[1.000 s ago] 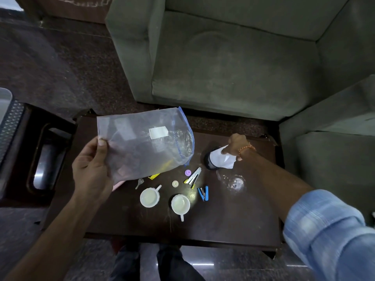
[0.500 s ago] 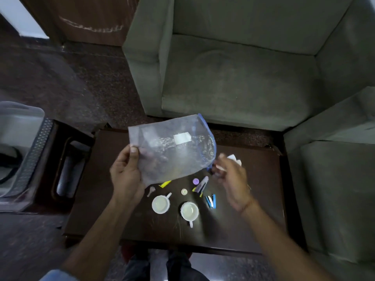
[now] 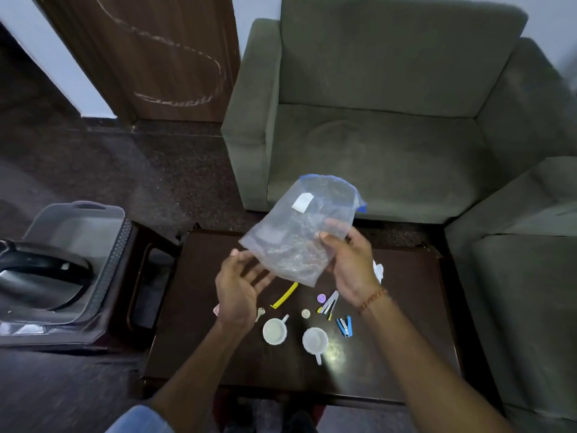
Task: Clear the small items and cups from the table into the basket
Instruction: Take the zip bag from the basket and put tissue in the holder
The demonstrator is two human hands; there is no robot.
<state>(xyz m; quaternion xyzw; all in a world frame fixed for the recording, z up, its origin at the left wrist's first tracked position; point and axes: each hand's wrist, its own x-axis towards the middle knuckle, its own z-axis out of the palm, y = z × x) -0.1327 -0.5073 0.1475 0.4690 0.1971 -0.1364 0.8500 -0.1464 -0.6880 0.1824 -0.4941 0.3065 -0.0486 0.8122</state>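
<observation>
Slipping is the risk: plastic bag [image 3: 301, 228] is pinched only by right hand [image 3: 349, 264]; left hand [image 3: 239, 284] is spread, empty, cups [image 3: 274, 331] untouched.

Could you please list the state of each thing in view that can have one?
plastic bag: held up, off the table
right hand: grips the bag
left hand: fingers relaxed, beside the bag
two white cups: upright on table, look empty
basket: on the side stand, none of the table's items inside
</observation>
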